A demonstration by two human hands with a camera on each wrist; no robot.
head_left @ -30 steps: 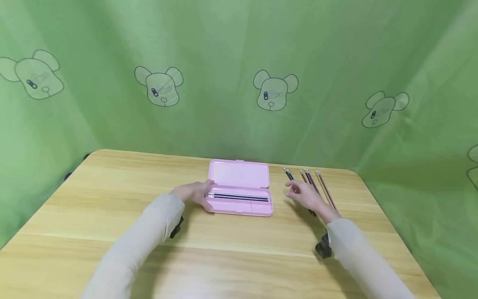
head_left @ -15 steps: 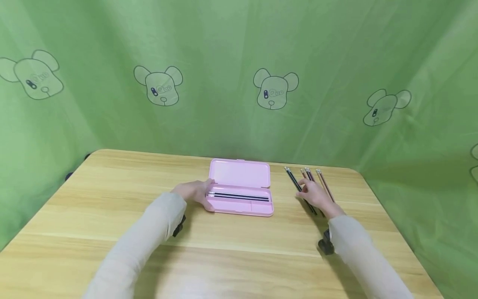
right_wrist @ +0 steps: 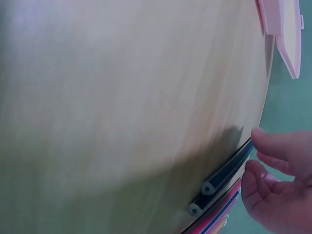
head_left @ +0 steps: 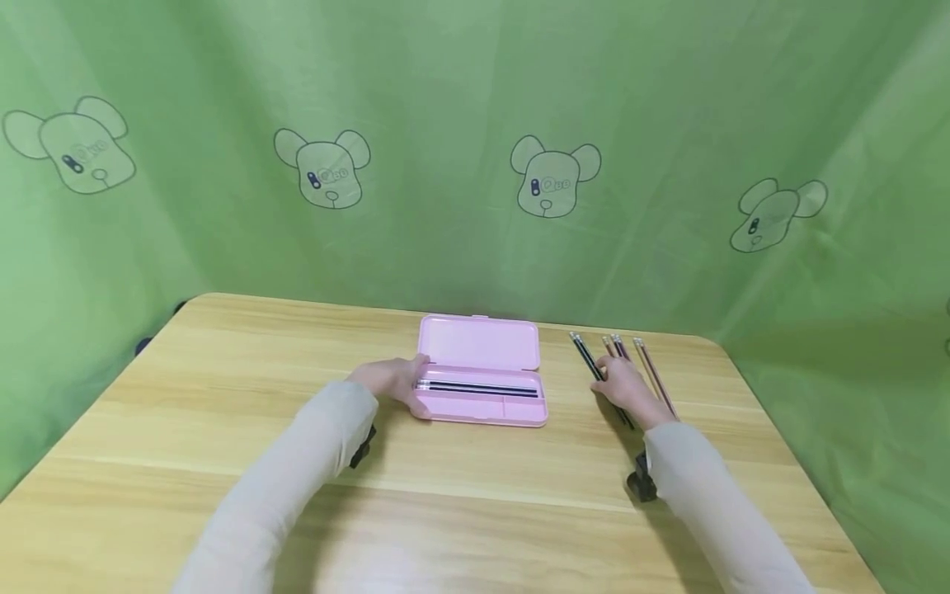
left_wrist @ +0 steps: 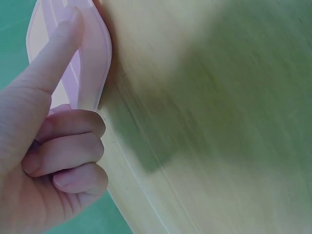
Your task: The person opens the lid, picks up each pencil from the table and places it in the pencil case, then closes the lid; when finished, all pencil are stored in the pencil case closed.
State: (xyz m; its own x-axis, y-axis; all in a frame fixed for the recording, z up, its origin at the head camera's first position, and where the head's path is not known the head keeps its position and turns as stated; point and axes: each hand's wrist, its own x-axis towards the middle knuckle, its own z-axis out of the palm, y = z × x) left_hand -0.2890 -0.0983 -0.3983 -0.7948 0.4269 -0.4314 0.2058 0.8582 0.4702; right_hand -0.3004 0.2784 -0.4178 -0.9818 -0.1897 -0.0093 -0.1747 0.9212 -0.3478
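Observation:
An open pink pencil case (head_left: 475, 415) lies on the table, and my left hand (head_left: 392, 381) grips its left end. In the left wrist view the thumb stretches over the case (left_wrist: 95, 58) while the other fingers curl at its end. Dark pencils (head_left: 482, 387) with pale ends lie in the long back compartment. To the right, my right hand (head_left: 625, 388) has its thumb and fingers around a pair of dark pencils (head_left: 585, 352) lying slanted on the table. The right wrist view shows thumb and fingertips at the sides of these dark pencils (right_wrist: 222, 175).
Reddish and dark pencils (head_left: 618, 345) lie partly under the right hand, with more reddish pencils (head_left: 653, 371) farther right. The case's raised lid (head_left: 478, 342) faces the green curtain (head_left: 445, 231) behind the wooden table (head_left: 460, 520).
My right hand has moved right and down onto the pair of dark pencils, its fingers closing around them. The left hand stays at the case's end.

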